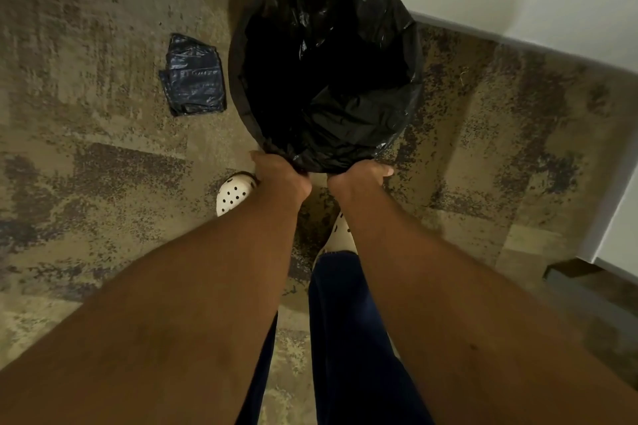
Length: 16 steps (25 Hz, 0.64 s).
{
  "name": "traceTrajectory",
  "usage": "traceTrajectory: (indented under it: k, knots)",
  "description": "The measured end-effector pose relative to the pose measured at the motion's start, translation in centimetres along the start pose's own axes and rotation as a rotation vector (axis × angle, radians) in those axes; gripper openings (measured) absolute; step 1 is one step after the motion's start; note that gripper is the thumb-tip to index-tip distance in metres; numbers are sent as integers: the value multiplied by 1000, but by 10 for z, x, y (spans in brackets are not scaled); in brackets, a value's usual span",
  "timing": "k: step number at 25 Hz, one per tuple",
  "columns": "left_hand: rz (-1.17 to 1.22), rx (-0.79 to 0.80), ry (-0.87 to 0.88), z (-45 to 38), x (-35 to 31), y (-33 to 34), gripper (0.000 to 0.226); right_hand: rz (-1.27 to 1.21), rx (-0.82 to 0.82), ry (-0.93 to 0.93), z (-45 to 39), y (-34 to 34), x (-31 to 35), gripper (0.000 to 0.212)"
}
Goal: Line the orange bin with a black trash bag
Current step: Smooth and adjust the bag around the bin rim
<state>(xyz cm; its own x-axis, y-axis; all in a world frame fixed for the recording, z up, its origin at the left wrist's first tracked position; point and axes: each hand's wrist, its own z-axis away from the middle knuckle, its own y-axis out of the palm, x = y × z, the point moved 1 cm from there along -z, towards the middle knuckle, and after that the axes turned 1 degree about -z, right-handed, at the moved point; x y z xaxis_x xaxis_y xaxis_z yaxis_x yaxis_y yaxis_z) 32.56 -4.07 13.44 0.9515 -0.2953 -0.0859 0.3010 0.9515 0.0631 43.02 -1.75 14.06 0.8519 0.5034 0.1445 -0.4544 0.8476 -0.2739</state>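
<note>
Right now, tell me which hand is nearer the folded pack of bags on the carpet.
Left. The left hand grips the black trash bag at the near rim, on the folded pack's side; the right hand grips the same rim farther away.

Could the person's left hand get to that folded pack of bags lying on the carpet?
Probably yes. The folded bags lie in the open on the left, with only bare carpet between. But the left hand is gripping the black trash bag and would need to let go first.
</note>
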Motion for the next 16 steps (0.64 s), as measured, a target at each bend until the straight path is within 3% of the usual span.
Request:
traceTrajectory:
  k: [1,2,5,7,9,11,13,16]
  knots:
    - [-59,77,-7,-1,-3,-5,58,-101,162,66,-4,-2,-2,72]
    - [-109,74,-9,-3,-6,-12,52,-37,198,69,-6,-6,-3,73]
    - [-287,3,7,0,-24,-24,38,260,145,13,-9,-18,16,49]
    - [-465,-98,117,10,-52,-22,35,515,41,-170,-13,-28,46,41]
    - [-546,-142,367,13,-95,-10,40,815,-72,-546,-3,-26,84,45]
    - [-714,-67,584,27,-133,26,36,822,-67,-874,9,-5,122,48]
    - [-1034,23,653,30,-150,66,27,880,85,-992,21,27,146,53]
    - [-1311,78,571,27,-150,107,59,1229,262,-940,36,67,153,60]
